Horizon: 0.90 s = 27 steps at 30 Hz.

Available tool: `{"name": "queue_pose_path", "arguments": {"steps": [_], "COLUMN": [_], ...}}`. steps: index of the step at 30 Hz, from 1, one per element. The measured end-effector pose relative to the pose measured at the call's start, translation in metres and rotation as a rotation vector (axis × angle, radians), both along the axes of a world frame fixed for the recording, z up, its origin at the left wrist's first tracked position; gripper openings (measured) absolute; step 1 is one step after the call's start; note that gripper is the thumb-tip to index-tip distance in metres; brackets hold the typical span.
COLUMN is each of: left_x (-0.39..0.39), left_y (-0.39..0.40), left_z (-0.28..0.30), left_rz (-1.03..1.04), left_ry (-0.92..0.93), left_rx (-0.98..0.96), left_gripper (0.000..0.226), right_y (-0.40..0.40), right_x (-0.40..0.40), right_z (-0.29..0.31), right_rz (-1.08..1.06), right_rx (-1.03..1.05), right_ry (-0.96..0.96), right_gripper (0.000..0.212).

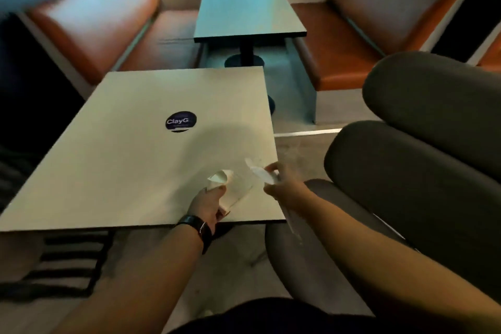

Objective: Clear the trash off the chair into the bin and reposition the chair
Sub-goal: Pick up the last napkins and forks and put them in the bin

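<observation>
My left hand [208, 203], with a black watch on the wrist, grips a crumpled white paper [221, 177] and what looks like a clear plastic wrapper [240, 192] over the near right corner of the table. My right hand [282, 184] pinches a white tissue [257, 171] just beyond that corner. A thin clear strip [294, 225] hangs below my right wrist. The dark grey padded chair [406, 171] stands at the right, its seat under my right forearm. No bin is in view.
A beige table [135, 157] with a round dark "ClayG" sticker [181, 121] fills the middle. A black slatted chair [67, 260] stands under its near left edge. Orange booth benches [89, 24] and a second table [246, 13] lie beyond.
</observation>
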<state>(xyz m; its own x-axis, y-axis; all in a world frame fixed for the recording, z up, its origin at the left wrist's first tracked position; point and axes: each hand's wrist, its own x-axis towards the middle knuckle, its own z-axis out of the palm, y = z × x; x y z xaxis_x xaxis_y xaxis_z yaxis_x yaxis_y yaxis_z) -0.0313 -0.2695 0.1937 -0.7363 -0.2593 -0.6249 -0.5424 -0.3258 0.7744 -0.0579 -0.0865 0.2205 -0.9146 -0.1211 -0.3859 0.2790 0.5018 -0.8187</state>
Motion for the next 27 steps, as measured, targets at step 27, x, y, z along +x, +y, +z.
{"name": "queue_pose_path", "arguments": {"steps": [27], "left_x": [0.183], "left_y": [-0.575], "left_z": [-0.013], "left_rz": [0.671], "left_ry": [-0.051], "left_rx": [0.011], "left_gripper": [0.037], "right_y": [-0.640], "right_x": [0.062], "right_z": [-0.020], "right_rz": [0.778], "right_rx": [-0.057], "right_ry": [-0.204], "right_gripper": [0.039]}}
